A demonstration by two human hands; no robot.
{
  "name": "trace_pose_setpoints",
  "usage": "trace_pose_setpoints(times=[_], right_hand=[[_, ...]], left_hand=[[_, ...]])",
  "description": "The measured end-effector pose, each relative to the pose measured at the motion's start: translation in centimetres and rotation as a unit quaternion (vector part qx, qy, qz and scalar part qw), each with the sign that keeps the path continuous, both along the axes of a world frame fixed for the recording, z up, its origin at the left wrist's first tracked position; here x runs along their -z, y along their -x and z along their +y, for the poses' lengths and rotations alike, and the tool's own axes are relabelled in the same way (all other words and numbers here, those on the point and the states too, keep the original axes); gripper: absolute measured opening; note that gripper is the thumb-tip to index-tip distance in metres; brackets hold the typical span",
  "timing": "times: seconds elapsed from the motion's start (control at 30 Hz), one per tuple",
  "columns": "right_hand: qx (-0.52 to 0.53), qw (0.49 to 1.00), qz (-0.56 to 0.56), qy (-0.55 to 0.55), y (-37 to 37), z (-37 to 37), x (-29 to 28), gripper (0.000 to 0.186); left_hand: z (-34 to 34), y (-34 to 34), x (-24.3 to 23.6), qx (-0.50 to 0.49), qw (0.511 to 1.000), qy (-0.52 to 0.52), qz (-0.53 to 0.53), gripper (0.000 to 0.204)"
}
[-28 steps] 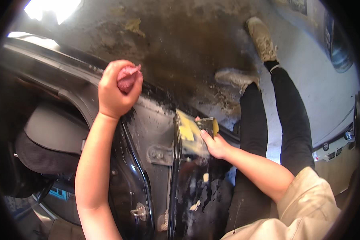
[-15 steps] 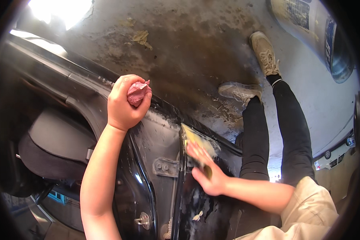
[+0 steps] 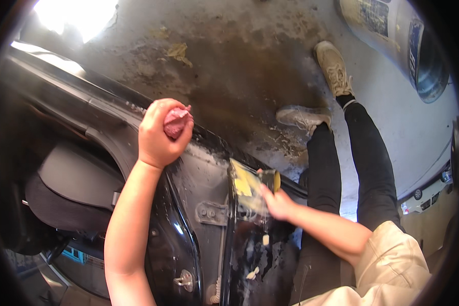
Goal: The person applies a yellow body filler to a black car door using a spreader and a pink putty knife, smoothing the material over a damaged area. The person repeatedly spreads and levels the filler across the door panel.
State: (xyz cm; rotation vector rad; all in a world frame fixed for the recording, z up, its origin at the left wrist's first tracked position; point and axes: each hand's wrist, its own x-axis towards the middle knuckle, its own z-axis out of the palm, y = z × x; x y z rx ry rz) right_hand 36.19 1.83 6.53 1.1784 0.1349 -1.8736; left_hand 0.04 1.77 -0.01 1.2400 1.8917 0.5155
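Observation:
My left hand [image 3: 157, 138] is closed around a crumpled pinkish-red cloth [image 3: 176, 124] above the edge of a black car body [image 3: 112, 97]. On the right, my right hand [image 3: 279, 203] is at the black car panel [image 3: 250, 245], beside a smeared yellow filler patch [image 3: 244, 182]. It grips a curled sheet [image 3: 276, 181], dark outside and yellowish inside, that looks like sandpaper. Motion blurs its fingertips, and the hand covers part of the sheet. Pale wet smears and small light flakes [image 3: 252, 274] lie on the panel below.
A metal hinge [image 3: 211, 213] joins the panel to the grey body pillar. A dark seat [image 3: 79, 178] shows inside the car. Beyond the panel are my shoes [image 3: 334, 69] on a stained wet floor [image 3: 229, 66]. A large bucket [image 3: 392, 35] stands at the upper right.
My right hand has swept across the panel, away from the yellow patch toward its right edge, exposing more of the patch. The curled sheet has moved with it. My left hand stays in place.

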Motion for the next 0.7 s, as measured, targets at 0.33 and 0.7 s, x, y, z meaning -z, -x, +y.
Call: trace_pose_setpoints(times=[0.33, 0.7], right_hand=[[0.093, 0.923, 0.188, -0.324, -0.1, -2.9, -2.8, 0.059], [0.119, 0.852, 0.307, -0.406, 0.2, -1.0, -5.2, 0.058]], left_hand=[[0.2, 0.0, 0.9, 0.006, 1.000, -0.009, -0.001, 0.030], [0.3, -0.3, 0.6, -0.029, 0.999, 0.010, -0.020, 0.026]])
